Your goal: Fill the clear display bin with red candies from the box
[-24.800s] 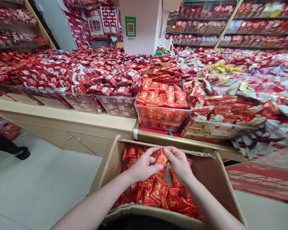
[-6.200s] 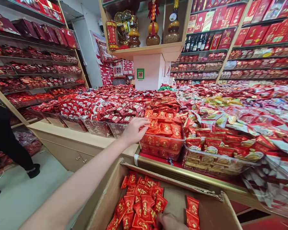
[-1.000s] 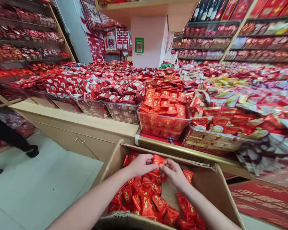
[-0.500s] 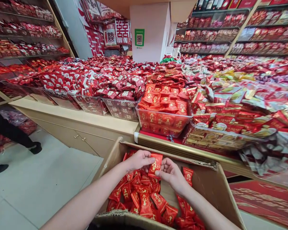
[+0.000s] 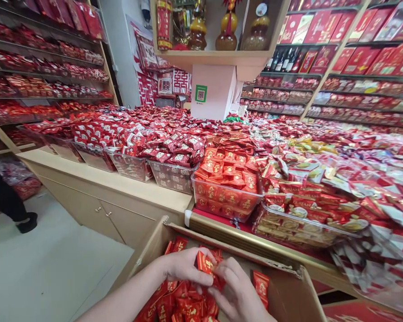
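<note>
My left hand (image 5: 188, 268) grips a small red wrapped candy (image 5: 204, 263) with gold lettering, held over the cardboard box. The fingers of my right hand (image 5: 237, 286) are curled around the candy's right end, and they hide part of it. Below both hands, many similar red candies (image 5: 181, 306) lie loose in the open cardboard box (image 5: 289, 290). One more candy (image 5: 261, 286) lies to the right of my right hand.
Beyond the box, a clear plastic bin (image 5: 223, 201) is heaped with matching red candies. Bins of other sweets (image 5: 174, 174) line the counter (image 5: 134, 190). A gold edge strip (image 5: 242, 241) runs just behind the box. At the left, a person's dark-clothed leg (image 5: 3, 197) is visible.
My view has tilted up, so the hands and box sit lower in the picture. The candy has turned between my hands, and the right fingers have closed further around it.
</note>
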Tool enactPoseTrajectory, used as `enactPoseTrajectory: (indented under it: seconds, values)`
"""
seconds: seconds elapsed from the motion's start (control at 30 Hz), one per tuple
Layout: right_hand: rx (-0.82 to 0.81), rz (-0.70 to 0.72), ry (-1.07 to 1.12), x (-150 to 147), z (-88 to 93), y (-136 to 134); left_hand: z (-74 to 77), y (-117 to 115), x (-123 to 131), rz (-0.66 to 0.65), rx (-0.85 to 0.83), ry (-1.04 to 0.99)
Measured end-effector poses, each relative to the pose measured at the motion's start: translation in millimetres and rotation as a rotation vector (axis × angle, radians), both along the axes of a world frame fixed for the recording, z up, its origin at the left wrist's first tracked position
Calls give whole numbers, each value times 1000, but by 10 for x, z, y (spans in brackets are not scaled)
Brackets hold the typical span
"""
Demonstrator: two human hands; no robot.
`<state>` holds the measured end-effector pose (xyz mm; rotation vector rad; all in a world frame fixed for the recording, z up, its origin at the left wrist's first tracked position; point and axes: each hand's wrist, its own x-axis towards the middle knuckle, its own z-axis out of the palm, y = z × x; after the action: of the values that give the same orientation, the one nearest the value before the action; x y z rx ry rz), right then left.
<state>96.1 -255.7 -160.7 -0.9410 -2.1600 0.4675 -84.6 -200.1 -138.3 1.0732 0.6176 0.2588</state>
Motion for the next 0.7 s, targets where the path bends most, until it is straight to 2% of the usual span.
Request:
enactPoseTrajectory:
  seconds: [0.17, 0.33, 0.43, 0.53, 0.7]
  values:
    - [-11, -9, 106, -2, 84, 35, 2, 31, -39, -47, 34, -105]
    - [-129, -141, 160, -6, 164, 43, 31, 38, -31, 77, 89, -154]
    - [-254, -189, 247, -16, 190, 53, 89, 35, -17, 80, 77, -188]
    - [-305, -215, 293, -46, 166, 55, 123, 23, 8, 68, 54, -140]
    - [-323, -265, 325, -53, 128, 74, 91, 2, 61, 209, 103, 3]
